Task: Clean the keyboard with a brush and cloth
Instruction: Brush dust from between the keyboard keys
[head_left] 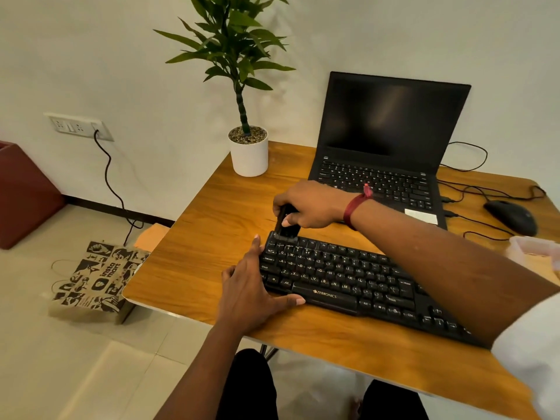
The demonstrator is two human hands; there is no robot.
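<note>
**Brushing the top-left corner of a keyboard**

Head view, looking down at a wooden table [212, 213] with rounded corners. Lying slantwise across its near half, a black full-size plastic keyboard [348, 277] with white lettering and a gold brand mark below the space bar. At the keyboard's far left corner, a small black brush [286, 228], held upright with bristles down on the top row of keys. Gripping the brush handle from above, the right hand [312, 207], fingers curled tight around it, a red thread band at the wrist. Bracing the keyboard's left end, the left hand [254, 286], fingers spread wide and flat, thumb stretched along the front edge, holding nothing. Beyond the keyboard, an open black laptop [388, 147] with a dark screen. To its left, a green leafy plant in a white cylindrical pot [249, 156]. At the far right, a black computer mouse [512, 216] with its cable. On the tiled floor to the left, a printed brown paper bag [97, 280]. No cloth to be made out.
</note>
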